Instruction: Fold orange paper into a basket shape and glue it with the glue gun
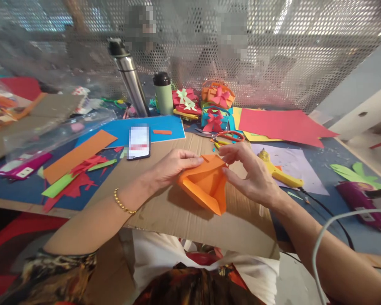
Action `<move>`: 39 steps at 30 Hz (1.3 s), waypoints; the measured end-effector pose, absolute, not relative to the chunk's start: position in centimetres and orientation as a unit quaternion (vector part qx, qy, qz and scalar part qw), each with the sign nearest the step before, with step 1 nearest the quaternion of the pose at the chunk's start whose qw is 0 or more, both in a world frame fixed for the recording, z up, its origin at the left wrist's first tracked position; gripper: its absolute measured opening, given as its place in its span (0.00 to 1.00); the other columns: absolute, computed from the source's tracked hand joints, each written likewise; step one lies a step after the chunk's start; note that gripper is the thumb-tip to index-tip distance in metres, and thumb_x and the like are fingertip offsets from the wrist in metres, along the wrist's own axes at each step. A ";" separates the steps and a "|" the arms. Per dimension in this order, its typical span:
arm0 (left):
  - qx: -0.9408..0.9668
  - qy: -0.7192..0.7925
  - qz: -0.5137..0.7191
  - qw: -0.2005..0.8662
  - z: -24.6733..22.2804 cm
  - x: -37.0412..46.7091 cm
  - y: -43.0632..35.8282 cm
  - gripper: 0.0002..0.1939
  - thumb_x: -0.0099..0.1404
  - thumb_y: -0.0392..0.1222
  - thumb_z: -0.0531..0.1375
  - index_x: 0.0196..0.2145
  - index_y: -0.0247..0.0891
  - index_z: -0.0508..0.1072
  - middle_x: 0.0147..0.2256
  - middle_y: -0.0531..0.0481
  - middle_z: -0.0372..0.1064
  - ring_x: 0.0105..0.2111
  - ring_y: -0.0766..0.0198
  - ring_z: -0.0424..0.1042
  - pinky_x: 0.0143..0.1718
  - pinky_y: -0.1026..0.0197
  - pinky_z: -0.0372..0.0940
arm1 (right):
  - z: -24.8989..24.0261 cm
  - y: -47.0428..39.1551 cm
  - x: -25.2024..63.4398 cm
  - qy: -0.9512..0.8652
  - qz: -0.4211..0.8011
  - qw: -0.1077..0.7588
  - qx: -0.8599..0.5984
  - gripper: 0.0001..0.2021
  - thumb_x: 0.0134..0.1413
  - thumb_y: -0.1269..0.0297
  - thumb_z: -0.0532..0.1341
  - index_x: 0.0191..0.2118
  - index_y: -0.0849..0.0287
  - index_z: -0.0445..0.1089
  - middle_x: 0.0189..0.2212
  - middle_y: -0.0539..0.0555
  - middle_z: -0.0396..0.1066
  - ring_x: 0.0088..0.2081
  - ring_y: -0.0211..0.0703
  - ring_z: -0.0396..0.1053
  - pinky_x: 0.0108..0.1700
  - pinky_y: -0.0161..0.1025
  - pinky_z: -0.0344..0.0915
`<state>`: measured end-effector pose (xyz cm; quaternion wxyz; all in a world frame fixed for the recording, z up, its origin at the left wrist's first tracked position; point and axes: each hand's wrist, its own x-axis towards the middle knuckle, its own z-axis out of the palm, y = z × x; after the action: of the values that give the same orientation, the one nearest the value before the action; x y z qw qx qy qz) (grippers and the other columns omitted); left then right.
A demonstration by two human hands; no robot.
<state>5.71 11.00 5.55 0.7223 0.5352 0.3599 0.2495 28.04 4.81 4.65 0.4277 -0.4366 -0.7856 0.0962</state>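
A small folded orange paper pouch (198,182) is held up over the cardboard sheet (165,216), its open mouth facing me. My left hand (180,164) pinches its upper left edge, thumb along the rim and the other fingers partly hidden behind. At the upper right corner, my right hand (250,174) has the paper between its curled fingers and thumb. Just right of that hand, a yellow glue gun (281,173) lies on a pale paper sheet (300,169). Orange-handled scissors (231,136) lie behind the pouch.
A phone (138,142) rests left of centre on blue card. A steel flask (130,76), a green bottle (163,94) and small paper baskets (214,118) line the back. Red card (282,125) sits back right; paper scraps (79,178) lie left. A grey cable (317,241) crosses my right forearm.
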 end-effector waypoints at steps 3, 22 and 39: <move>0.570 0.340 0.222 0.714 5.8 5.7 10.5 0.22 0.55 0.57 0.72 0.28 0.33 0.77 0.27 0.50 0.73 0.26 0.69 0.69 0.26 0.66 0.60 | 4.3 4.9 27.9 -0.785 0.114 0.410 -0.450 0.18 0.54 0.73 0.59 0.52 0.56 0.67 0.41 0.54 0.75 0.38 0.41 0.73 0.43 0.42 0.72; 0.570 0.332 0.248 0.709 6.1 6.0 9.9 0.23 0.49 0.57 0.76 0.28 0.34 0.76 0.25 0.54 0.71 0.23 0.71 0.68 0.23 0.68 0.59 | 4.8 3.9 27.1 -0.732 0.214 0.453 -0.462 0.14 0.51 0.72 0.56 0.42 0.56 0.75 0.37 0.51 0.79 0.36 0.39 0.74 0.42 0.38 0.70; 0.573 0.305 0.246 0.720 6.6 5.7 9.1 0.22 0.56 0.56 0.73 0.28 0.34 0.73 0.27 0.54 0.68 0.26 0.70 0.67 0.26 0.67 0.59 | 4.2 3.6 26.8 -0.691 0.242 0.506 -0.456 0.06 0.60 0.63 0.64 0.41 0.53 0.77 0.37 0.50 0.79 0.38 0.41 0.75 0.43 0.39 0.70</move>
<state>5.67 9.13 6.55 0.7196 0.5734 0.3050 0.2458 26.84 3.55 4.20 0.5059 -0.4562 -0.6911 0.2416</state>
